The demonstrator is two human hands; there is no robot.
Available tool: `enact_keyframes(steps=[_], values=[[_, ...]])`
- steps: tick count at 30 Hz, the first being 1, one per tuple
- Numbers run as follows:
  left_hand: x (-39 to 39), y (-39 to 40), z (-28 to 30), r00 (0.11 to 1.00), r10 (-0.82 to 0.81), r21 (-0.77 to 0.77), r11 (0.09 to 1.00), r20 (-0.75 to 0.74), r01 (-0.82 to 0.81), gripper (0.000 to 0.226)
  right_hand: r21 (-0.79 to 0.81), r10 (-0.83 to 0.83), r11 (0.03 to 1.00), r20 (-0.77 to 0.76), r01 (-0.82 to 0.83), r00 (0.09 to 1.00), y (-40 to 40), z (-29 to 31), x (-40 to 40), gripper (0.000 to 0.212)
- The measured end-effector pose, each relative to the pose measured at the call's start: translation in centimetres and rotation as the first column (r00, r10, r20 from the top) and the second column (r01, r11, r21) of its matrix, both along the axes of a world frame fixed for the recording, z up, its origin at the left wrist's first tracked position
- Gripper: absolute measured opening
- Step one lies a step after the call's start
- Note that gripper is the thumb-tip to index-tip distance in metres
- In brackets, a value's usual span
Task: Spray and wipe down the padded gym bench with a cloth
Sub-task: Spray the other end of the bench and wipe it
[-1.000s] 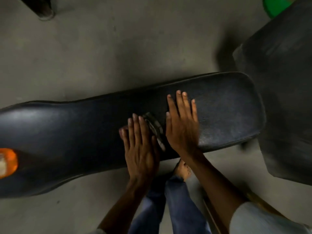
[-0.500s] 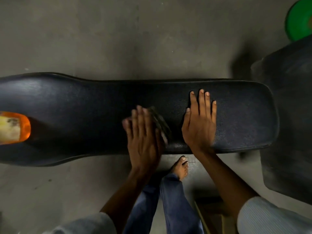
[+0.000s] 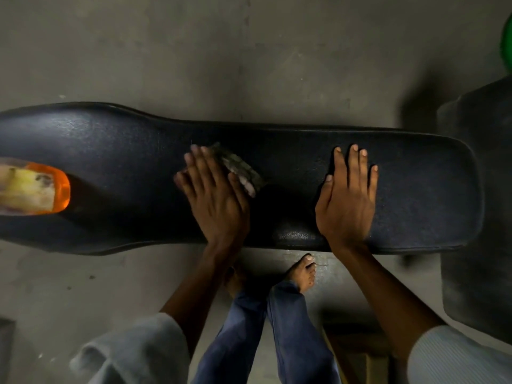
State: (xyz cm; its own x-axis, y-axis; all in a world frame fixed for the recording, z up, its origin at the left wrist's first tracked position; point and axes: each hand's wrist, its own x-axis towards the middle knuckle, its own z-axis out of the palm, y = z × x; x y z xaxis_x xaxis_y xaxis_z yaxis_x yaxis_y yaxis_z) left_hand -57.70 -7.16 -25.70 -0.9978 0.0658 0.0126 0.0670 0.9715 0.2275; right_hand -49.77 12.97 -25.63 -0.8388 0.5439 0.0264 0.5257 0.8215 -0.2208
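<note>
While bare feet (image 3: 303, 274) in blue trousers stood on the grey concrete floor (image 3: 249, 65), the left hand (image 3: 216, 195) pressed flat on a crumpled grey cloth (image 3: 241, 169) mid-bench, the right hand (image 3: 346, 200) lay open, empty, on the black padded gym bench (image 3: 415, 189); an orange bottle (image 3: 36, 188) rested far left.

The left hand (image 3: 214, 200) lies flat, palm down, with its fingers close together and pointing toward 11 o'clock. It looks a bit blurry. Its arm runs down toward 7 o'clock into a pale sleeve. The right hand (image 3: 346, 200) lies flat too, palm down, fingers straight and pointing to 12 o'clock, thumb tucked by its side. Its arm runs down toward 5 o'clock into a pale sleeve. The two hands are apart, side by side. Two bare feet stand below them.
</note>
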Motion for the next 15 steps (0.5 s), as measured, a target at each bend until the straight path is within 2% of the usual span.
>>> enact_keyframes(steps=[4, 7, 10, 12, 14, 15], values=[[3.7, 3.5, -0.1, 0.942, -0.335, 0.08, 0.94, 0.026, 0.332, 0.068, -0.018, 0.006, 1.0, -0.006, -0.006, 1.0, 0.0, -0.1, 0.0, 0.057], [4.2, 2.3, 0.6, 0.87, -0.492, 0.139, 0.865, 0.038, 0.483, 0.074, -0.057, -0.005, 0.998, -0.024, 0.004, 1.0, 0.3, -0.3, 0.0, 0.055], [2.0, -1.3, 1.9, 0.89, -0.454, 0.254, 0.858, -0.033, 0.447, 0.066, -0.17, -0.023, 0.985, -0.173, -0.007, 0.985, -1.1, 0.8, 0.0, 0.053], [0.2, -4.3, 1.6, 0.933, -0.355, 0.237, 0.903, -0.065, 0.36, 0.064, -0.185, 0.141, 0.963, -0.261, -0.193, 0.955, -4.9, 1.6, -0.3, 0.054], [-1.0, -6.6, 0.7, 0.958, -0.283, 0.185, 0.939, -0.056, 0.288, 0.066, -0.141, 0.379, 0.901, -0.206, -0.41, 0.902, -9.6, 1.7, -0.6, 0.059], [-1.4, -7.2, 0.2, 0.96, -0.278, 0.152, 0.948, -0.042, 0.281, 0.067, -0.11, 0.447, 0.879, -0.153, -0.464, 0.881, -11.3, 1.4, -1.0, 0.061]])
